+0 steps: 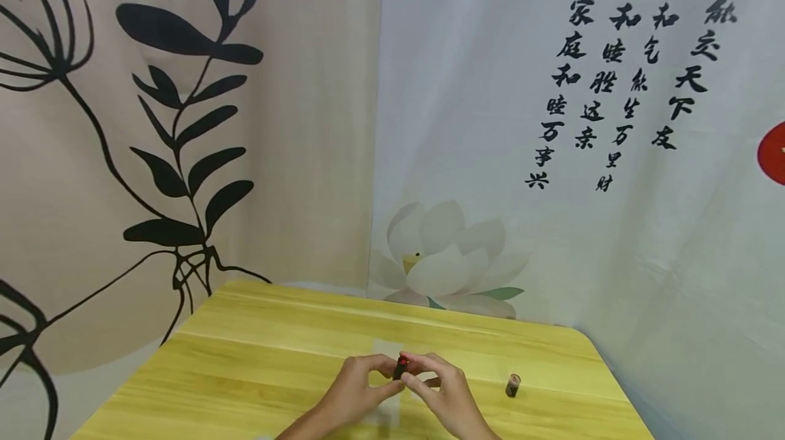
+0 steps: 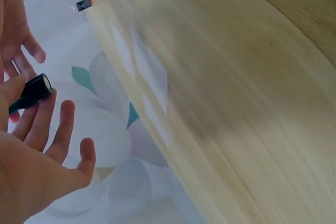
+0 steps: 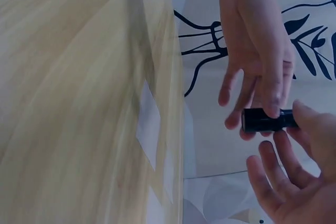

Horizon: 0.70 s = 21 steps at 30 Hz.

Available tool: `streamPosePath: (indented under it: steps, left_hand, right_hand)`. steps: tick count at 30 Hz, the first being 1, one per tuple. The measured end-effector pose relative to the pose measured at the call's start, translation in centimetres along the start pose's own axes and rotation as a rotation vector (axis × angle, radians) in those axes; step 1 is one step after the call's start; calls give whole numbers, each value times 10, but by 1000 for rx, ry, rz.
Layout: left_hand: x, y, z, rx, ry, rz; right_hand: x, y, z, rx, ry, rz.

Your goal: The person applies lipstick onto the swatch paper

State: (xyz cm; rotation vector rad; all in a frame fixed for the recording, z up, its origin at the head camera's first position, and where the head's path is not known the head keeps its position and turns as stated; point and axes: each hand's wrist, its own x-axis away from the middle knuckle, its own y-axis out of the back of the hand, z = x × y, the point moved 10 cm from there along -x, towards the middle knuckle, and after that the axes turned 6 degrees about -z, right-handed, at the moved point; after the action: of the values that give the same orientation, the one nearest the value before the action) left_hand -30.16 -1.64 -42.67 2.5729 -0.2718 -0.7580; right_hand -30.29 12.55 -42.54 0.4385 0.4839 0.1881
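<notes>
A small black lipstick [image 1: 401, 366] with red at its upper end is held up between both hands over the table. My left hand [image 1: 356, 389] pinches it from the left with thumb and fingertips. From the right, my right hand [image 1: 446, 392] pinches it too, its fingers close to the left hand's. One flat, pale-rimmed end of the black tube [image 2: 38, 88] shows in the left wrist view. In the right wrist view the tube [image 3: 257, 120] lies sideways, its narrower part between the right thumb and fingers. Fingers hide parts of it.
To the right on the yellow wooden table [image 1: 276, 338] stands a small dark cylinder [image 1: 513, 385] with a pale top. A whitish patch [image 3: 148, 124] shows on the tabletop. Behind the table's far edge hangs a printed cloth [image 1: 306, 120] with plants, a lotus and writing.
</notes>
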Motion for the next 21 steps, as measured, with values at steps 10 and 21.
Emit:
streamPosePath:
  steps: [10, 21]
  left_hand:
    - [4, -5, -3, 76, 5, 49]
    - [2, -4, -6, 67, -9, 39]
  right_hand:
    - [-1, -2, -5, 4, -73, -48]
    - [-4, -1, 2, 16, -31, -117]
